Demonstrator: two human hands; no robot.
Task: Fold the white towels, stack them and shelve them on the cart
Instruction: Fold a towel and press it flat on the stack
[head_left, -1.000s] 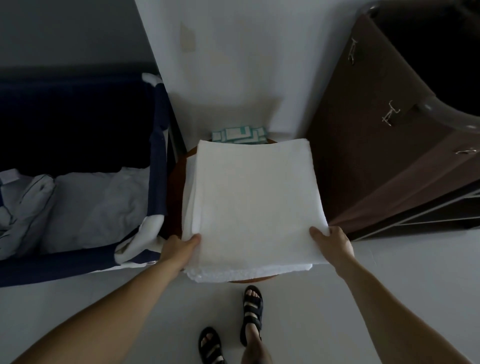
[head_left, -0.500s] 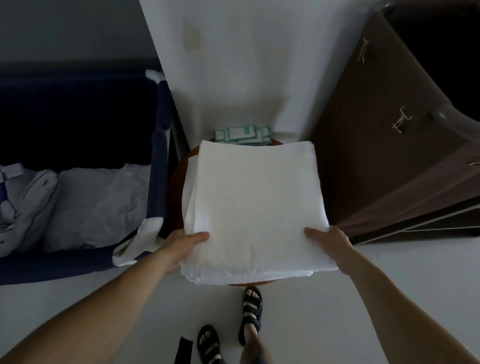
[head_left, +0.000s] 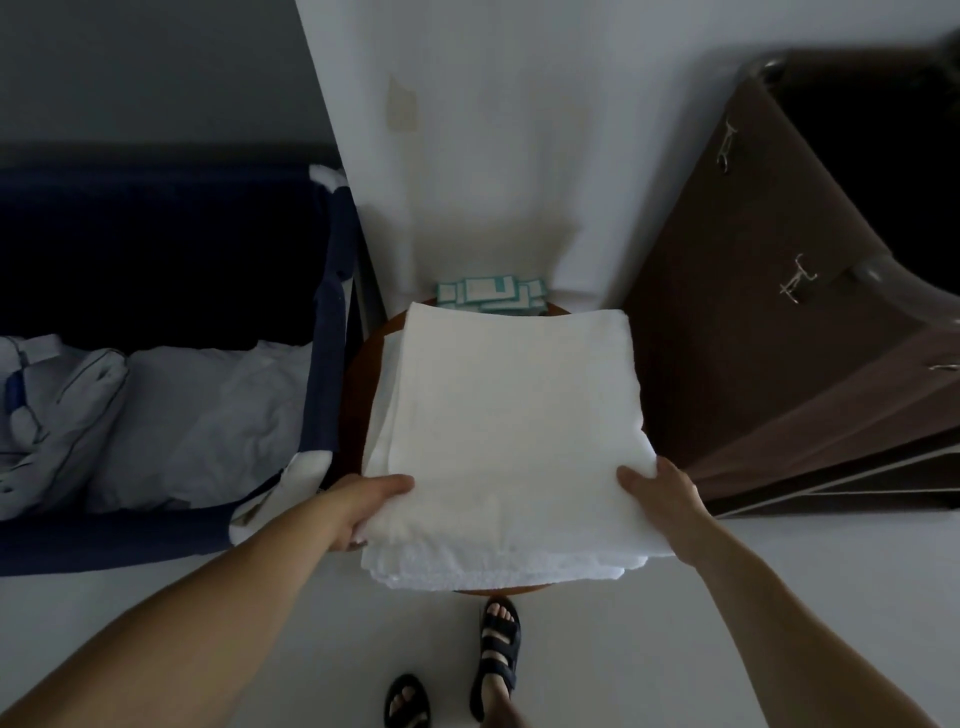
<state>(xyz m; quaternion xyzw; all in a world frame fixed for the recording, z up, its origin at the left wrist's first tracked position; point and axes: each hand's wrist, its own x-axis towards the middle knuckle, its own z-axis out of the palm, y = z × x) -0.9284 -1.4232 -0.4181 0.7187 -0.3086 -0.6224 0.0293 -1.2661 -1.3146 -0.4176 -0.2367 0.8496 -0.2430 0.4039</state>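
- While the left hand (head_left: 363, 501) grips the towels (head_left: 511, 441) at 8 o'clock, thumb on top, fingers hidden beneath.
- Towels sit stacked on the round tabletop (head_left: 358, 395).
- Right hand (head_left: 662, 496) grips them at 4 o'clock, cart (head_left: 769, 332) beside.

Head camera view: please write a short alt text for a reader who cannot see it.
Two bare hands, left hand and right hand, grip the near corners of a stack of folded white towels on a round brown wooden table. A dark blue fabric bin of crumpled linen stands left, a brown fabric cart right.
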